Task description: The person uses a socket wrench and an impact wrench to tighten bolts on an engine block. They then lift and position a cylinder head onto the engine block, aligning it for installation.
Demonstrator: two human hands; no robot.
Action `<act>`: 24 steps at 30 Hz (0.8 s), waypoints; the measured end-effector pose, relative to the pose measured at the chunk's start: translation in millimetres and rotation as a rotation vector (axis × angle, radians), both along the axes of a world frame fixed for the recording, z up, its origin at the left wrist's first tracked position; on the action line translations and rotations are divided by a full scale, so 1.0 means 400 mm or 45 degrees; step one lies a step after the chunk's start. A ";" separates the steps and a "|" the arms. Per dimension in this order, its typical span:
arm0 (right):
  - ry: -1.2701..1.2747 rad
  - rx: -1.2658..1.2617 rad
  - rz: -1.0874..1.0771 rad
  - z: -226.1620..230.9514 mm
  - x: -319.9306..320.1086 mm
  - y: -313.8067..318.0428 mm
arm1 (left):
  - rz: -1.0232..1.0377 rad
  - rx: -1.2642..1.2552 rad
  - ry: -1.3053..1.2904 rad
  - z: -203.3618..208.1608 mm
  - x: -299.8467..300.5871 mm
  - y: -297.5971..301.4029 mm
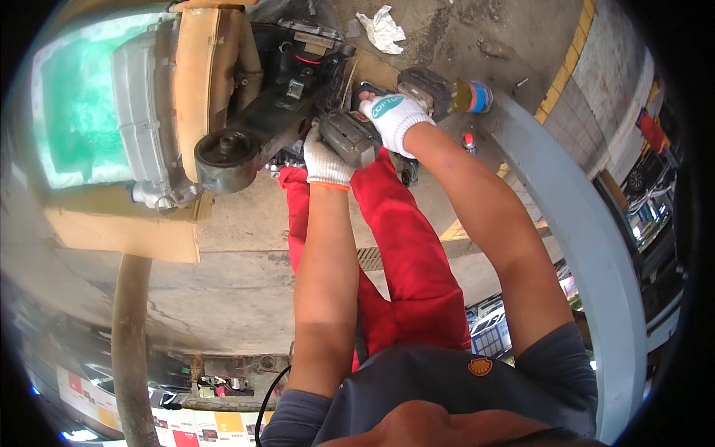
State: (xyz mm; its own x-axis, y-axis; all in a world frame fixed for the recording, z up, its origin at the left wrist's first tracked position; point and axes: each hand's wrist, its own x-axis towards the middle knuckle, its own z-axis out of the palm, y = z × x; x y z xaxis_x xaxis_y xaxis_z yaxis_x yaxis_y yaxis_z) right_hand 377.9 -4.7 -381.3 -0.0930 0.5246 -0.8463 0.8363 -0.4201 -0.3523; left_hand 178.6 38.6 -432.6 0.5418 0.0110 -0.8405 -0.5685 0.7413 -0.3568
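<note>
My left hand [326,158], in a white knit glove with an orange cuff, is wrapped round the near left side of a dark grey boxy block [356,141]. The block resembles a cordless tool's battery pack, but its full shape is hidden. My right hand [395,119], also gloved, lies against the block's far right side with its fingers curled. What those fingers grip is hidden. Past the right hand sits a second dark boxy thing [424,86]. Left of my hands, a black metal arm [268,119] ends in a round rubber-centred mount [226,153].
Large grey metal housing [145,104] and green plastic-wrapped part [89,104] rest on cardboard [126,231] at left. A labelled can [477,97], red-capped bottle [468,141] and crumpled paper [381,30] lie beyond my hands. A grey-blue beam [573,201] curves along the right.
</note>
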 end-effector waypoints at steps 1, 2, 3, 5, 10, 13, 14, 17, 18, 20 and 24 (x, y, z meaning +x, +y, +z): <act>0.001 0.000 -0.011 0.002 -0.001 0.002 | -0.039 -0.005 0.034 0.006 0.002 0.003; 0.003 0.001 -0.023 0.007 -0.003 0.002 | -0.088 0.028 0.109 0.011 0.009 0.005; 0.004 0.001 -0.035 0.011 -0.005 0.001 | -0.138 0.061 0.184 0.014 0.019 0.006; -0.016 0.036 -0.032 0.009 -0.012 -0.011 | -0.130 0.082 0.169 0.009 0.020 0.002; -0.030 -0.007 -0.057 0.055 -0.001 0.023 | -0.108 0.080 0.084 0.034 0.025 0.007; -0.061 0.134 -0.068 0.104 -0.006 0.001 | 0.036 0.080 -0.065 0.040 0.007 -0.019; -0.027 0.093 -0.113 0.111 0.001 -0.023 | -0.011 0.077 0.052 0.049 0.014 -0.029; 0.075 -0.024 -0.266 0.149 0.016 -0.053 | -0.231 0.193 0.373 0.111 0.059 -0.040; 0.108 -0.060 -0.319 0.156 0.020 -0.055 | -0.224 0.118 0.409 0.145 0.076 -0.029; 0.138 0.017 -0.429 0.144 0.001 -0.065 | -0.252 0.193 0.441 0.153 0.077 -0.014; 0.176 0.057 -0.564 0.110 -0.028 -0.030 | -0.276 0.217 0.503 0.152 0.084 0.051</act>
